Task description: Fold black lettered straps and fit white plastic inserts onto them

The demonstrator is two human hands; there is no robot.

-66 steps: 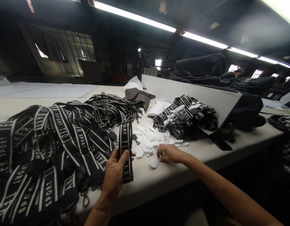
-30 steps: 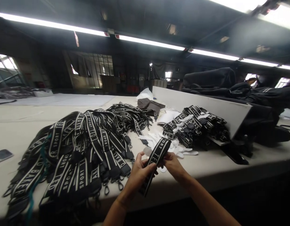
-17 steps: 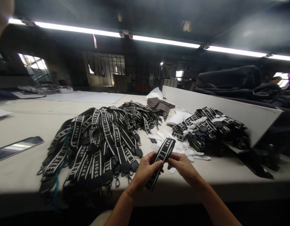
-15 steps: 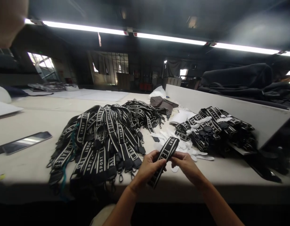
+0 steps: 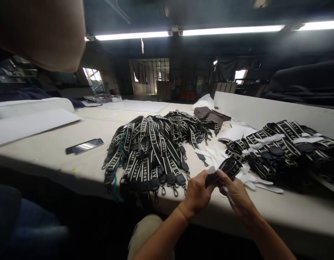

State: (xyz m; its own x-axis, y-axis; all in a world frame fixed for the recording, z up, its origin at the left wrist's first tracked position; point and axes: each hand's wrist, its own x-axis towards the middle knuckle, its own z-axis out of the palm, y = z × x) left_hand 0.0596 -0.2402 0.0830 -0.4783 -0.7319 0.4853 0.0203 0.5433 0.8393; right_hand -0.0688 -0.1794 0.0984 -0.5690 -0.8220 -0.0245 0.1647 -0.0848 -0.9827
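A folded black webbing strap point(image 5: 230, 167) with pale edge stripes and lettering is held between my two hands over the table's front edge. My left hand point(image 5: 197, 191) is closed on its left end, a bit of white material showing by the thumb. My right hand point(image 5: 236, 193) pinches the strap from the other side, and a white strip point(image 5: 230, 196) shows beneath its fingers. The fingertips partly hide both. Just beyond lie loose white strips point(image 5: 214, 157). A large heap of similar straps with metal clips point(image 5: 153, 151) spreads to the left of my hands.
At right, folded straps with white bands point(image 5: 281, 144) are piled beside a white upright board point(image 5: 245, 106). A phone point(image 5: 88, 146) lies left of the heap. White sheets point(image 5: 34, 124) and dark grey fabric point(image 5: 210, 114) are farther off. Part of another person point(image 5: 39, 224) shows at lower left.
The view has swung left, so the table things appear farther right. The strap has been turned over in my hands, and white material now shows at my fingers.
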